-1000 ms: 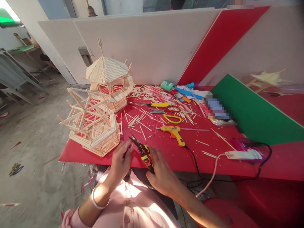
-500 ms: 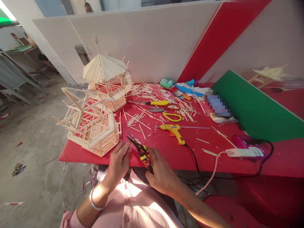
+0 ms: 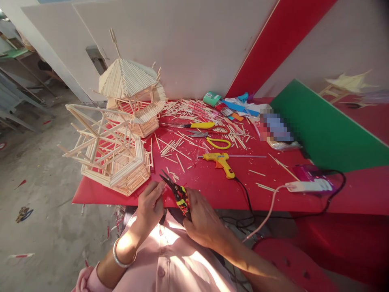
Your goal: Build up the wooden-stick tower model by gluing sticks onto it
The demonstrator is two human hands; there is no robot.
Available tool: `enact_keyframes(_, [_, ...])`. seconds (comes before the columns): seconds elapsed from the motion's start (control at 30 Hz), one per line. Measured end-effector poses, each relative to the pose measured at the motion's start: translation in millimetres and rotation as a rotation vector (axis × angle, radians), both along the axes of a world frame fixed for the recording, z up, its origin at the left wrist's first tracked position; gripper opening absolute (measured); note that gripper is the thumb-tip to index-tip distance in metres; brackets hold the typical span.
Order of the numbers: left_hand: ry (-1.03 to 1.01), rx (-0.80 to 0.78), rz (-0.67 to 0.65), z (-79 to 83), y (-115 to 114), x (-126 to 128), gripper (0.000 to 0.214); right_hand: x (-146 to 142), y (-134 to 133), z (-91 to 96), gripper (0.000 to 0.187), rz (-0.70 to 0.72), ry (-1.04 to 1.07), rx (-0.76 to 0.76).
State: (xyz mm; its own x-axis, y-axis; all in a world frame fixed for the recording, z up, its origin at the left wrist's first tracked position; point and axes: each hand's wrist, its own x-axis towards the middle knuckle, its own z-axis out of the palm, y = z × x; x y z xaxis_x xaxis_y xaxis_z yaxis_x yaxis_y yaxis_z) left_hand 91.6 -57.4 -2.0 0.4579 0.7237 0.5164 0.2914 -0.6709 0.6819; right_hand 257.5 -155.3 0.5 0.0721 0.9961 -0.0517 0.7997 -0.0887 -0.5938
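Above the front edge of the red table, my right hand (image 3: 202, 219) is wrapped round the black, red and yellow-green handles of a pair of snips (image 3: 179, 194). Their dark, pointed blades lean up and to the left, the tips near my left fingers. My left hand (image 3: 151, 204) is closed in a pinch beside the blades; what it holds is too small to make out. Left of it stands an open hexagonal stick frame (image 3: 130, 170). Behind that rises a stick model with a pitched roof (image 3: 129, 79).
A yellow glue gun (image 3: 223, 162) with a black cord lies right of the snips. Scissors (image 3: 217, 142), a yellow-handled cutter (image 3: 202, 125) and scattered wooden sticks (image 3: 172, 147) lie behind. A white power strip (image 3: 308, 185) and leaning green board (image 3: 328, 129) are at right.
The view has tilted down a little, so everything on the table sits higher. Both hands and the snips keep nearly the same pose, still close together.
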Motion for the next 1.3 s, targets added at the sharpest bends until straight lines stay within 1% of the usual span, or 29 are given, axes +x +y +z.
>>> enact_keyframes(0.07, [-0.015,-0.031,0.007,-0.9,-1,-1,0.042,0,1,1.2,0.061,-0.011,0.019,-0.038])
enact_keyframes(0.13, [-0.013,-0.074,0.007,-0.3,-3,-2,0.039,1,2,3.1,0.057,-0.009,0.047,-0.075])
enact_keyframes(0.23, [0.002,-0.172,-0.001,4.4,-6,-3,0.034,2,0,7.7,0.046,0.003,0.124,-0.119])
enact_keyframes(0.33, [0.017,-0.269,-0.002,10.0,-10,-3,0.031,-3,-6,11.1,0.039,-0.003,0.222,-0.121])
enact_keyframes(0.4, [0.027,-0.315,0.004,11.4,-12,-3,0.03,-8,-10,11.0,0.033,-0.053,0.283,-0.136])
enact_keyframes(0.47, [0.024,-0.357,0.009,10.4,-13,-3,0.03,-12,-12,10.0,0.027,-0.16,0.315,-0.154])
enact_keyframes(0.53, [0.005,-0.405,0.02,8.7,-12,-3,0.028,-10,-11,10.0,0.027,-0.252,0.307,-0.154])
enact_keyframes(0.57, [-0.01,-0.433,0.032,8.4,-11,-3,0.027,-7,-8,10.7,0.028,-0.27,0.293,-0.158])
enact_keyframes(0.63, [-0.037,-0.486,0.068,10.3,-10,-3,0.025,1,-1,13.1,0.032,-0.255,0.231,-0.19])
enact_keyframes(0.7, [-0.053,-0.535,0.112,16.5,-9,-5,0.022,7,11,15.0,0.032,-0.251,0.092,-0.227])
enact_keyframes(0.77, [-0.066,-0.578,0.142,26.6,-10,-10,0.02,7,24,14.9,0.032,-0.277,-0.091,-0.228])
enact_keyframes(0.8, [-0.073,-0.599,0.152,32.6,-10,-14,0.018,7,31,14.1,0.035,-0.294,-0.17,-0.209])
enact_keyframes(0.87, [-0.099,-0.624,0.172,45.8,-11,-26,0.016,9,42,12.3,0.049,-0.27,-0.254,-0.134])
enact_keyframes(0.9, [-0.118,-0.628,0.204,52.8,-10,-35,0.016,15,46,11.8,0.055,-0.245,-0.272,-0.07])
enact_keyframes(0.93, [-0.155,-0.616,0.239,60.2,-8,-44,0.016,23,48,11.7,0.056,-0.224,-0.288,0.006])
enact_keyframes(0.97, [-0.192,-0.604,0.287,68.2,-5,-53,0.017,36,48,12.2,0.054,-0.229,-0.311,0.083])
enact_keyframes(1.0, [-0.217,-0.597,0.324,77.0,-2,-62,0.018,52,47,12.9,0.049,-0.283,-0.342,0.161])
enact_keyframes(1.03, [-0.243,-0.598,0.337,86.8,1,-71,0.019,71,46,13.5,0.049,-0.406,-0.409,0.191])
enact_keyframes(1.07, [-0.274,-0.603,0.351,97.5,5,-78,0.02,91,45,13.4,0.052,-0.527,-0.477,0.148])
enact_keyframes(1.1, [-0.295,-0.613,0.333,109.0,9,-84,0.02,111,45,12.5,0.055,-0.623,-0.498,0.058])
enact_keyframes(1.13, [-0.327,-0.615,0.304,121.0,14,-89,0.019,129,48,10.5,0.054,-0.664,-0.44,-0.086])
enact_keyframes(1.17, [-0.347,-0.625,0.272,132.9,19,-93,0.019,145,53,7.6,0.049,-0.636,-0.32,-0.242])
enact_keyframes(1.2, [-0.367,-0.64,0.254,144.5,25,-95,0.02,158,59,4.3,0.037,-0.578,-0.26,-0.277])
enact_keyframes(1.23, [-0.378,-0.666,0.238,155.4,31,-98,0.022,167,65,0.9,0.024,-0.522,-0.226,-0.274])
enact_keyframes(1.27, [-0.372,-0.705,0.233,165.3,38,-99,0.023,172,71,-2.0,0.017,-0.492,-0.207,-0.259])
enact_keyframes(1.3, [-0.349,-0.737,0.227,174.0,45,-101,0.024,173,74,-4.1,0.014,-0.497,-0.194,-0.204])
